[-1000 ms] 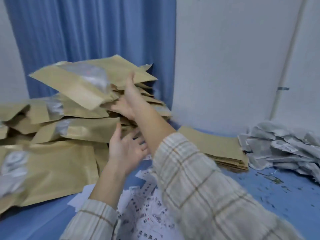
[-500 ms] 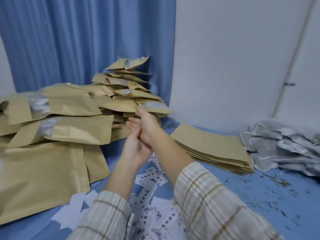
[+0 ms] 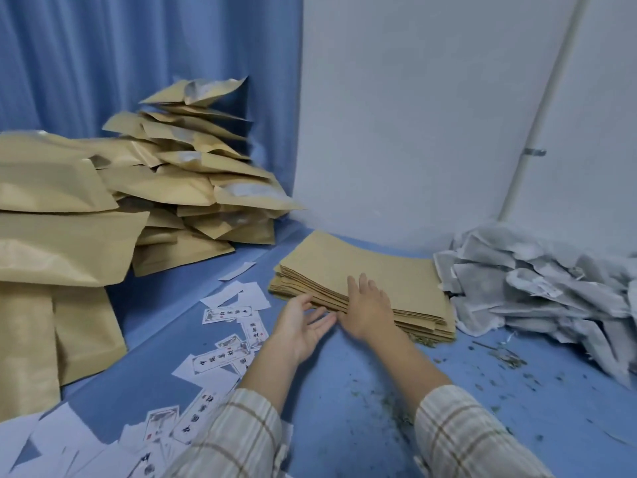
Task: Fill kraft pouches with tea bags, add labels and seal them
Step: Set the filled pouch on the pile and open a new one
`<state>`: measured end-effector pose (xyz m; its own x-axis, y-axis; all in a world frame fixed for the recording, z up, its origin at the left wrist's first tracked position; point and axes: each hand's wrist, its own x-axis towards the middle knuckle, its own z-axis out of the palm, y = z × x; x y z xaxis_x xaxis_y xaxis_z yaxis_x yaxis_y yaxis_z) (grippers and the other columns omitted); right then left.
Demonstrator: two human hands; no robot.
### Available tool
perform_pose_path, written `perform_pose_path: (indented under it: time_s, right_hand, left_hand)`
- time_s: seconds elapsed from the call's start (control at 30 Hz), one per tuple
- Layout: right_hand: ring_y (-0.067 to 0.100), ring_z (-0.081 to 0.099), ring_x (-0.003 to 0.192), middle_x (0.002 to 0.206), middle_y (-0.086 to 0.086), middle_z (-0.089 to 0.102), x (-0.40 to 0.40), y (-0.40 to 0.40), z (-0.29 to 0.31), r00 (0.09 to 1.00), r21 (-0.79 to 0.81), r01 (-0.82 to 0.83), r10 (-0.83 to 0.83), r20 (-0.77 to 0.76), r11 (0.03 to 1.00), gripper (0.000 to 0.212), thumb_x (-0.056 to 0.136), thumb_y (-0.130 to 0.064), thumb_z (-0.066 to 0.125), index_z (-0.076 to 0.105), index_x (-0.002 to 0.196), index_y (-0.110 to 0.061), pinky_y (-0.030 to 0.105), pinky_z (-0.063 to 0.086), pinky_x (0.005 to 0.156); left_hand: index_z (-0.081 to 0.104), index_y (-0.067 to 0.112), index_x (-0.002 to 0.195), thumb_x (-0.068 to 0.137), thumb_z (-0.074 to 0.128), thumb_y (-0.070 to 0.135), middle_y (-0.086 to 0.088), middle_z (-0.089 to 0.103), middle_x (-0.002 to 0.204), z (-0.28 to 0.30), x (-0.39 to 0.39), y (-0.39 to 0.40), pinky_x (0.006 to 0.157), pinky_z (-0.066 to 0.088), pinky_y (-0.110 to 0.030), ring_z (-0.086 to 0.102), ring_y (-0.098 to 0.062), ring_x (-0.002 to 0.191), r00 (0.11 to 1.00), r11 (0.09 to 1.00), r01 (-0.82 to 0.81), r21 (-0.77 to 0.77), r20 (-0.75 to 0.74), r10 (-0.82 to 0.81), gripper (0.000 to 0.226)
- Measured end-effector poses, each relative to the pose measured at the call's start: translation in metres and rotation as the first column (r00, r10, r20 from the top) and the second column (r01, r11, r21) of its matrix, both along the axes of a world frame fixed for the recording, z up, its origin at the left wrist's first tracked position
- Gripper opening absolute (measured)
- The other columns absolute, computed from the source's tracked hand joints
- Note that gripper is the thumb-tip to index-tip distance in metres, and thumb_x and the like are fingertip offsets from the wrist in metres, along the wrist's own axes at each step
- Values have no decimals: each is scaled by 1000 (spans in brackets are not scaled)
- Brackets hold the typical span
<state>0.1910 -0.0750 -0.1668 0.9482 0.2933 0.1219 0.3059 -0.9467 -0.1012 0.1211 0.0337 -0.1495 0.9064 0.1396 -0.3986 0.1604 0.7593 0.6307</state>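
Kraft-tan, plain: flat pouch stack point(image 3: 372, 270) at 12 o'clock, filled pouch heap point(image 3: 144, 188) at 10 o'clock, some with frosted silvery windows. Grey-white, mottled: tea bags point(image 3: 537, 281) at 3 o'clock. White with black characters, thin black borders and small red seals: labels point(image 3: 220, 360) at 8 o'clock. Medium blue, speckled with dark green-brown crumbs: desk point(image 3: 362, 401). Blue, pleated: curtain point(image 3: 138, 53). Cream with brown plaid lines: sleeves point(image 3: 468, 436). Off-white: wall point(image 3: 413, 115).

makeshift packing room: blue-covered table point(image 3: 344, 391), heaps of kraft pouches point(image 3: 193, 188), tea bags point(image 3: 537, 281), loose labels point(image 3: 224, 315)
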Motion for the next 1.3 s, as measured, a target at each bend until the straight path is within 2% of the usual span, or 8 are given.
perform_pose_path:
  time_s: [0.17, 0.3, 0.4, 0.53, 0.7, 0.83, 1.03, 1.3]
  right_hand:
    - [28, 30, 134, 139, 11, 41, 4, -14, -11, 994, -159, 31, -15, 104, 987, 56, 94, -39, 40, 24, 141, -13, 45, 15, 113]
    - [19, 63, 86, 80, -1, 69, -15, -22, -13, 920, -136, 11, 44, 390, 991, 11, 80, -29, 63, 64, 86, -20, 44, 39, 99]
    - [12, 57, 44, 42, -7, 55, -37, -19, -9, 839, 29, -51, 28, 543, 998, 25, 46, -29, 88, 65, 55, -25, 30, 56, 68]
    - [18, 52, 41, 45, 1, 54, -64, -12, 6, 794, 173, -318, 162, 586, 932, 28, 40, -1, 83, 66, 61, -9, 21, 42, 41]
    - [31, 57, 90, 94, 19, 63, -89, -19, 36, 902, 429, -421, 317, 294, 799, 20, 85, 0, 45, 60, 98, 1, 29, 38, 74]
    - [19, 60, 101, 110, 5, 67, -113, -24, 59, 941, 720, -311, 309, 139, 621, 41, 86, -3, 42, 58, 121, -16, 19, 42, 84]
    - [20, 67, 89, 90, 3, 71, -139, -51, 116, 916, 943, 198, 394, -80, -267, 44, 95, -48, 37, 62, 109, -16, 37, 57, 75]
    - [20, 58, 69, 79, 7, 61, -162, -85, 117, 967, 942, 246, 128, -222, -227, 16, 89, -13, 54, 59, 75, -8, 30, 48, 61]
  left_hand:
    - [32, -2, 136, 96, 46, 13, -26, 44, 132, -12, 12, -19, 94, 43, -44, 48, -39, 121, 999, 999, 33, 3, -14, -33, 44]
    - [51, 3, 108, 94, 52, 17, -17, 57, 102, -14, 14, -29, 86, 46, -39, 58, -31, 97, 995, 990, 97, 106, -39, -93, 20]
    - [58, 7, 92, 88, 61, 23, -12, 61, 86, -6, 9, -38, 77, 52, -38, 61, -26, 78, 988, 982, 153, 108, -3, -154, 17]
    - [59, 7, 87, 92, 57, 28, -5, 62, 75, 9, 2, -52, 62, 54, -28, 62, -18, 73, 998, 988, -9, 152, 65, -1, 22]
    - [53, 3, 118, 100, 39, 22, -1, 62, 90, 34, -19, -58, 64, 49, -18, 59, -13, 78, 959, 929, -239, 283, 216, 181, 30]
    - [44, 11, 134, 100, 33, 16, -8, 58, 124, 48, -40, -51, 70, 40, -11, 56, -21, 100, 904, 564, -424, 708, 373, 211, 35]
    - [24, 38, 144, 76, 34, -15, -5, 36, 146, 57, -83, -24, 86, 44, -43, 47, -32, 113, 880, -220, -468, 856, 474, -24, 87]
    - [8, 41, 146, 80, 40, -9, -9, 21, 150, 31, -117, -11, 102, 27, -44, 30, -33, 125, 952, -648, -243, 722, 307, -15, 89]
